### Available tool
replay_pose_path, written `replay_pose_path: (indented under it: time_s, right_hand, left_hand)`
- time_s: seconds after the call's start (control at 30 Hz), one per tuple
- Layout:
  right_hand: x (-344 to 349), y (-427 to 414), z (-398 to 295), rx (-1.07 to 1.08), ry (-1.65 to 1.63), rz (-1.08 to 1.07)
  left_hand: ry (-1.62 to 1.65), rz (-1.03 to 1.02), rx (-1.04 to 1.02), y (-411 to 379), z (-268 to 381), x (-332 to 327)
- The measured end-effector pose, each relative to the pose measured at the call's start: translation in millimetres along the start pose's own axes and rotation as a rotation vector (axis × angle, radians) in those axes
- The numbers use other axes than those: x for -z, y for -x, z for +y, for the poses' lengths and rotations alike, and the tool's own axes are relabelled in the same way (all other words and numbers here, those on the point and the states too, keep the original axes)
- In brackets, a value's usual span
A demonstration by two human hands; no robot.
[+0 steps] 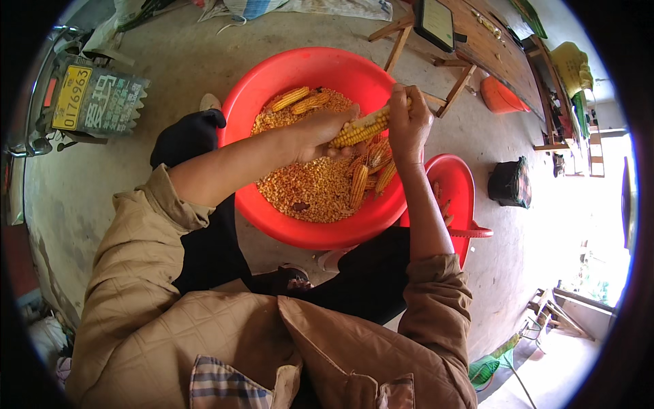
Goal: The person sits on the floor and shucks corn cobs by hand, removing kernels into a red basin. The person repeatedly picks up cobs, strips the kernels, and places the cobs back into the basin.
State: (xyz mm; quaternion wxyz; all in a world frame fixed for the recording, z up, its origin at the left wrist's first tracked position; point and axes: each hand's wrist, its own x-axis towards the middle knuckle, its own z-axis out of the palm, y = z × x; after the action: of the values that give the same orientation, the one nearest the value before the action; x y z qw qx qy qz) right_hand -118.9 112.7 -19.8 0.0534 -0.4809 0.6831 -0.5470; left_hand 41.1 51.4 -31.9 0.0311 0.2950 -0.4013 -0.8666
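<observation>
Both my hands grip one dried corn cob (364, 129) above a large red plastic basin (319, 241). My left hand (329, 130) holds its lower left end, with the fingers underneath. At the upper right end, my right hand (410, 120) is closed around the cob. A pale strip without kernels shows along the cob's upper side; yellow kernels cover the rest that I can see. Loose corn kernels (306, 191) lie deep in the basin. Two whole cobs (290, 99) rest on them at the far side, and several more cobs (359, 185) are heaped at the right.
A smaller red basket (462, 191) with a handle holds some cobs beside the basin. A wooden table (503, 43) with splayed legs stands at upper right, a tablet-like device (434, 24) at its edge. A black stool-like object (510, 183) is farther right. A parked vehicle's rear (97, 99) is at left.
</observation>
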Motion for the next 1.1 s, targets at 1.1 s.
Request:
replay_pose_path:
  time_s: [1.1]
  right_hand:
    - [0,-8,21,-0.198,-0.135,0.136]
  left_hand:
    - [-0.489,0.167,-0.195,1,-17,13]
